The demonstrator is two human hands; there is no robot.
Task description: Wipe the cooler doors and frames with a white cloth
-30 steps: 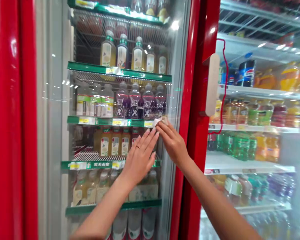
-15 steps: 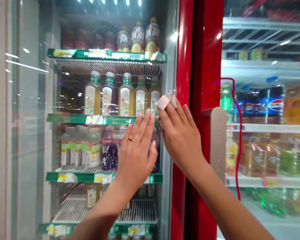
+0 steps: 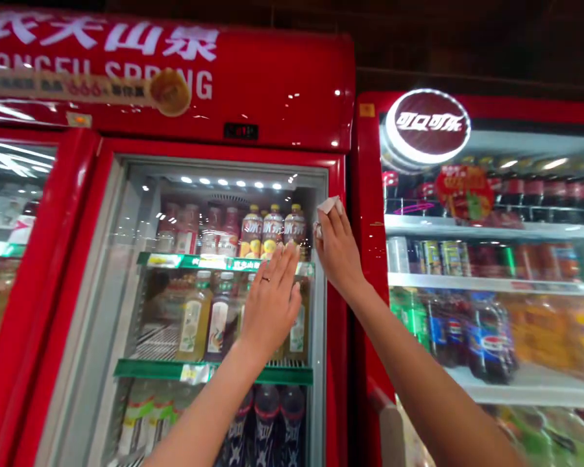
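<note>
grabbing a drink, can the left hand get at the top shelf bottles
Probably not as things stand: the left hand lies flat on the outside of the glass door, which looks shut, so the glass stands between it and the top shelf bottles.

Two red drinks coolers stand side by side: a Nongfu Spring cooler (image 3: pixel 233 84) with white lettering across its header, and a Coca-Cola cooler (image 3: pixel 367 194) with a glowing round sign (image 3: pixel 427 126). The ceiling (image 3: pixel 467 45) above is dark.

fridge header (image 3: pixel 165 78): nongfu spring | round sign (image 3: pixel 427 126): 可口可乐 | bottle (image 3: pixel 491 344): pepsi
</note>
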